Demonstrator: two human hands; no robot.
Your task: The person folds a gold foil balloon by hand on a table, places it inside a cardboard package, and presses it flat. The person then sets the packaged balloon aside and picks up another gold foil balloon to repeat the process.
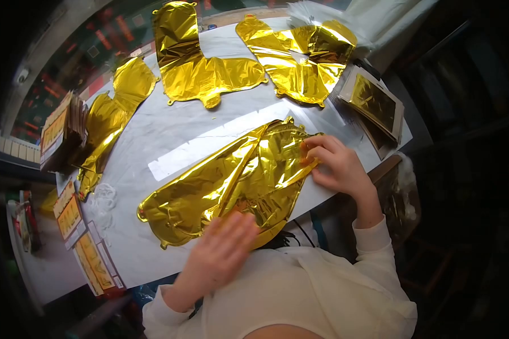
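Note:
A flat gold foil balloon [203, 195] lies in front of me at the table's near edge, with a crease running across it. My right hand [339, 166] pinches the balloon's right edge between thumb and fingers. At its lower edge rests my left hand [221, 251], fingers stretched out and slightly blurred, palm down over the foil. Part of the foil hangs past the table edge near my lap. Beyond it lie more flat gold balloons: an L-shaped one [209, 76], a folded one [305, 65] at the upper right, and a long one [110, 116] at the left.
A clear plastic strip [209, 141] lies behind the balloon on the white table [152, 124]. Stacked printed packs [62, 133] stand at the left, with more packs [90, 263] below. Framed-looking cards [373, 104] are piled at the right. White string [103, 198] lies coiled nearby.

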